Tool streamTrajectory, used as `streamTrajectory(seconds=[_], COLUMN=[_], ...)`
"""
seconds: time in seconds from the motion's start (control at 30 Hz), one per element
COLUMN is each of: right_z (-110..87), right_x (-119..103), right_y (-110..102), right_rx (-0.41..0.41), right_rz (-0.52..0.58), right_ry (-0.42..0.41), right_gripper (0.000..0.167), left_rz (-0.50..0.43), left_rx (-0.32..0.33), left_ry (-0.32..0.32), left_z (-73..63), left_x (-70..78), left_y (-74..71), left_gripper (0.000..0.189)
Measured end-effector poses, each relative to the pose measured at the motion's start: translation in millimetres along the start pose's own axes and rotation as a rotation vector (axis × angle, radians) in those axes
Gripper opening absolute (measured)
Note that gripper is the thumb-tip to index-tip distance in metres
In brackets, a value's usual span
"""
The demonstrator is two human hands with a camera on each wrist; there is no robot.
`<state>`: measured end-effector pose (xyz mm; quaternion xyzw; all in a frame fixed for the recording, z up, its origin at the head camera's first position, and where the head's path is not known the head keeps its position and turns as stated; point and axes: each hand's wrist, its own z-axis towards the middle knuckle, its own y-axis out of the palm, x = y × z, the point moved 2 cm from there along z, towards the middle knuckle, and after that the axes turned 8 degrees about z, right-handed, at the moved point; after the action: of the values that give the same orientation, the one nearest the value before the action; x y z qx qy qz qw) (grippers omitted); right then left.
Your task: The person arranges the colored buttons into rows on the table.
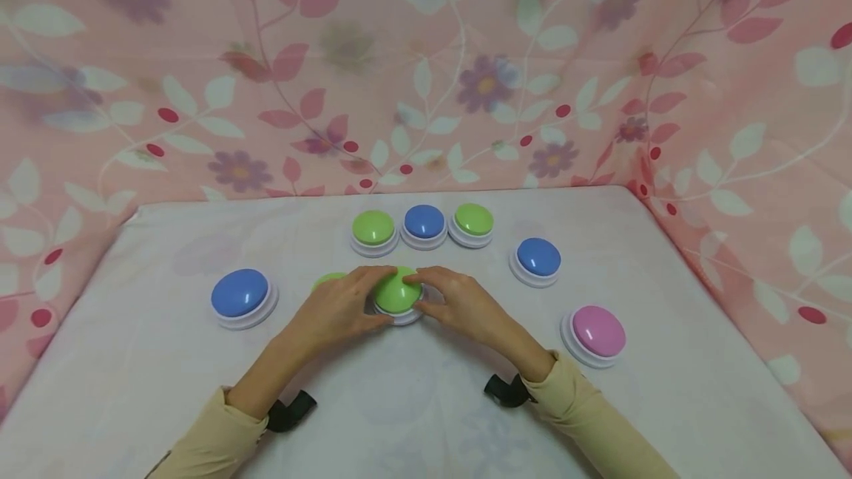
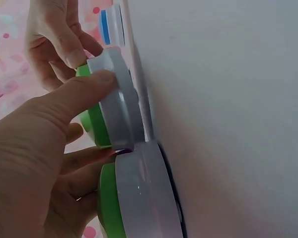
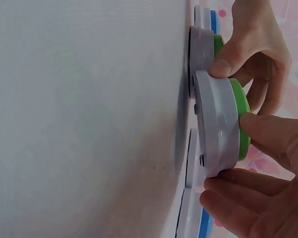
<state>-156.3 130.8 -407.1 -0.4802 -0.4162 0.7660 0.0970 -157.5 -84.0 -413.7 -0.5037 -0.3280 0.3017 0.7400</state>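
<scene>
A round push button with a green dome and white base is held between both hands near the middle of the table. The left hand grips its left side; in the left wrist view the thumb presses the white base. From the other side the right hand holds it, one finger on the dome and others at the base in the right wrist view. There the base looks slightly tilted, small feet showing underneath. A second green push button stands beside the left hand's fingers, mostly hidden by that hand in the head view.
Behind the hands stand a green button, a blue one and another green one in a row. Further right are a blue button and a pink button. A blue button sits left. Floral cloth surrounds the table.
</scene>
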Motion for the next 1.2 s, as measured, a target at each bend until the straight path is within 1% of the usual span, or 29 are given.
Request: streamTrajectory(seconds=[0.2,0.33,0.47,0.6,0.77,0.97,1.2], right_z=[1.0,0.9,0.9,0.7,0.5,-0.7,-1.5], right_x=[0.5,0.6,1.1,1.3,0.1,0.8,2.2], right_y=[3.3,4.0,3.5,2.7,2.2,2.2,1.2], right_rx=[-0.023,-0.039,-0.087,-0.141,-0.165,-0.164,-0.151], right_rz=[-0.007,-0.016,-0.022,-0.026,-0.026,-0.030,-0.041], right_ry=[0.016,0.048,0.109,0.152,0.151,0.158,0.137], right_gripper=[0.041,0.042,0.046,0.051,0.052,0.053,0.051], left_rz=[0.040,0.047,0.053,0.064,0.072,0.066,0.072], left_rx=[-0.006,-0.004,-0.019,-0.046,-0.052,-0.046,-0.048], left_ry=[0.016,0.019,0.035,0.053,0.049,0.054,0.070], left_z=[-1.0,-0.7,0.9,1.9,1.4,1.0,1.5], left_x=[1.5,1.8,3.1,4.7,5.4,5.5,4.9], left_y=[-0.6,-0.1,1.3,2.2,2.2,2.5,4.0], left_gripper=[0.072,0.071,0.068,0.065,0.065,0.064,0.065])
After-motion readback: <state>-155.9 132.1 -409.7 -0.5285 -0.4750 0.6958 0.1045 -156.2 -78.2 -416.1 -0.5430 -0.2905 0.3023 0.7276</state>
